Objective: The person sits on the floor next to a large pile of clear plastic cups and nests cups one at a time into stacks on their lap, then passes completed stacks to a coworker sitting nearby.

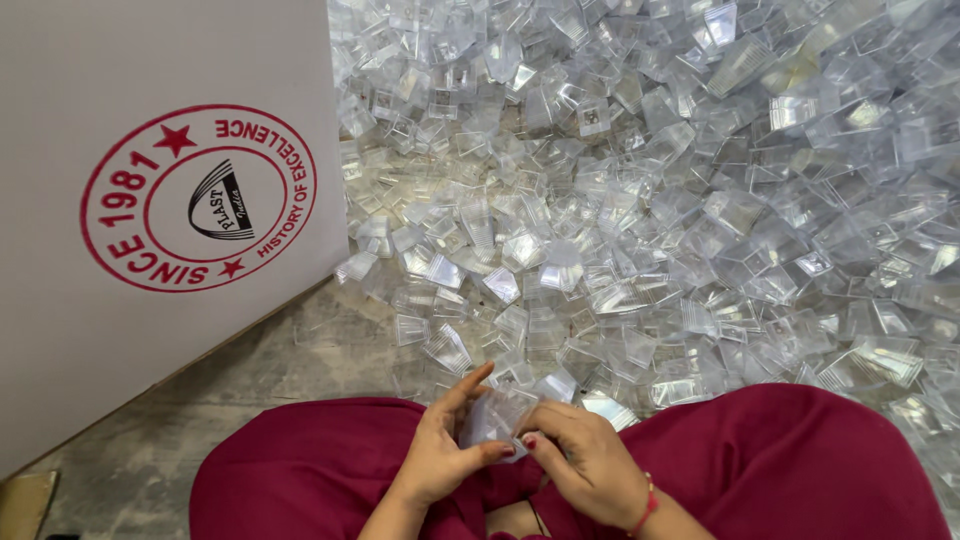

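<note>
Both hands meet low in the head view, above my lap in dark red cloth (310, 470). My left hand (445, 445) and my right hand (585, 455) together grip a small clear plastic cup (495, 415), or perhaps a short nested stack of them. The left index finger points up along its near side, and the right fingertips pinch its lower edge. A red thread band circles the right wrist. A large heap of similar clear square plastic cups (650, 200) lies just beyond the hands.
A big white carton (150, 300) with a round red printed emblem stands at the left, its bottom edge on the grey concrete floor (250, 360). The heap of cups fills the middle and right, reaching my right knee.
</note>
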